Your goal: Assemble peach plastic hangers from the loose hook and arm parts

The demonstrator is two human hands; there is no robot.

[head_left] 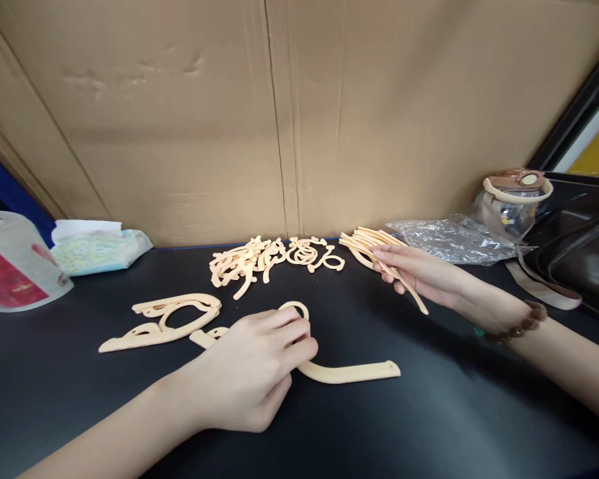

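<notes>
My left hand (pixel 264 366), fingers closed, grips a cream plastic folding hanger at the middle of the table. One long curved hanger arm (pixel 354 372) sticks out to its right; the hanger's centre is hidden under my fingers. At the right, my right hand (pixel 419 269) pinches a single cream hanger arm (pixel 412 293) beside a stack of similar arms (pixel 367 239). To the left of my left hand lies a folded cream hanger (pixel 190 322) with a round opening.
Small cream hook-shaped parts (pixel 244 259) are heaped along the back, with rings (pixel 304 253) beside them. A tissue pack (pixel 100 249) and a white-and-red roll (pixel 17 266) stand left. Clear plastic bags (pixel 454 239), a strapped cup (pixel 516 206) and a black bag (pixel 579 233) are right. Cardboard (pixel 204 120) walls the back.
</notes>
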